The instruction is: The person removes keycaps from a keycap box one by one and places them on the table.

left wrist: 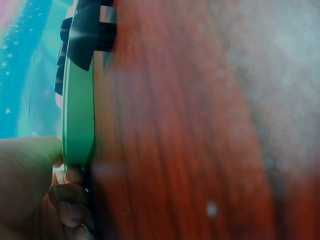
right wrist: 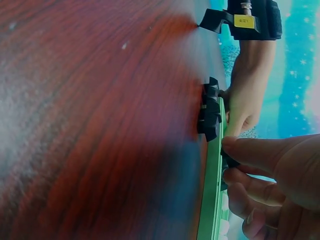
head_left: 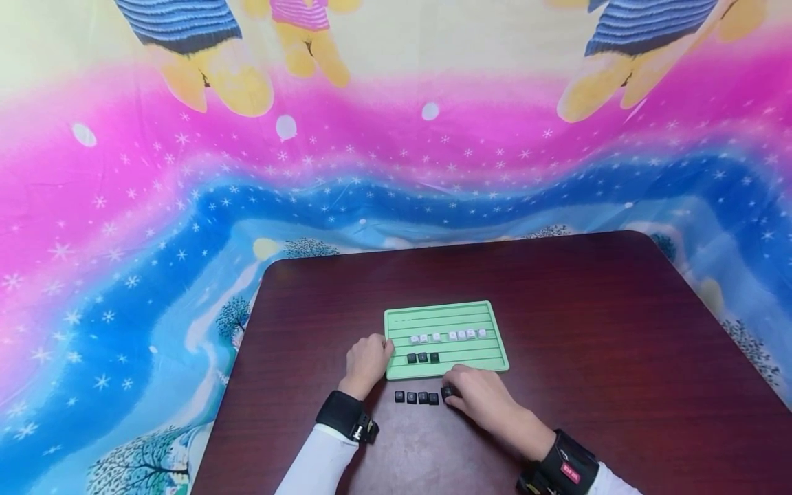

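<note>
A green ridged tray lies on the table. My left hand grips its left edge, thumb on top and fingers curled beneath in the left wrist view. Between thumb and fingertips, my right hand pinches a black keycap just off the tray's front edge; the fingers partly hide it in the right wrist view. Left of that hand, several black keycaps form a row on the table. Three black keycaps sit along a lower ridge of the tray, with several white keycaps along a ridge farther back.
The dark red-brown wooden table extends around the tray on all sides. Behind it hangs a printed cloth in pink and blue. A black strap with a camera is on the left wrist, and another strap is on the right.
</note>
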Tool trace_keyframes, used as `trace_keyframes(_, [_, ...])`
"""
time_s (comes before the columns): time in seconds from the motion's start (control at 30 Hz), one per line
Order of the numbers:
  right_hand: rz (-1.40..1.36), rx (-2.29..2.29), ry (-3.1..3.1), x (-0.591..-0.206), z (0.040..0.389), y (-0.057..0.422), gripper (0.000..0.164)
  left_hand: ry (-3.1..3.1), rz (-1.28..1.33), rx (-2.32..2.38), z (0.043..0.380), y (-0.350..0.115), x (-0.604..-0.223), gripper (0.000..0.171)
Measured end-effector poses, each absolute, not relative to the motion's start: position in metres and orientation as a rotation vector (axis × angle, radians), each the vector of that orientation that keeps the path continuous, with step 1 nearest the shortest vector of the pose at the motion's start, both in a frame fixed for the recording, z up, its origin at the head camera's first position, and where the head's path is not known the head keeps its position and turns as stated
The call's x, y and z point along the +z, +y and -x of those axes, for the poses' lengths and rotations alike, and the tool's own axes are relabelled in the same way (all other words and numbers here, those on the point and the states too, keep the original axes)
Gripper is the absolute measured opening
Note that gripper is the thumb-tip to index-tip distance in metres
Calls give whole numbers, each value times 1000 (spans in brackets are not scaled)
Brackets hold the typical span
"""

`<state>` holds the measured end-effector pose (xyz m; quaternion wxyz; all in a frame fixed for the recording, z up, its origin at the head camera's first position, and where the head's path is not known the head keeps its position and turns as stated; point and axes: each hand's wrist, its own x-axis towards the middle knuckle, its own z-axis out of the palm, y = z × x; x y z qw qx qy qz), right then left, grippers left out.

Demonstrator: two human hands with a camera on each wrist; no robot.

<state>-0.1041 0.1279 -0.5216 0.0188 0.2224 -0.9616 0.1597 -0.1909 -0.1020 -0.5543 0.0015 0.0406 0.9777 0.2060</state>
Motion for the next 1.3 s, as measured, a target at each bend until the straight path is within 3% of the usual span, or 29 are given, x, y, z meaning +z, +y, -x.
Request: trace_keyframes(1.3, [-702, 487, -3025, -536, 105, 121, 19, 3045, -110, 692, 190, -101, -553, 49])
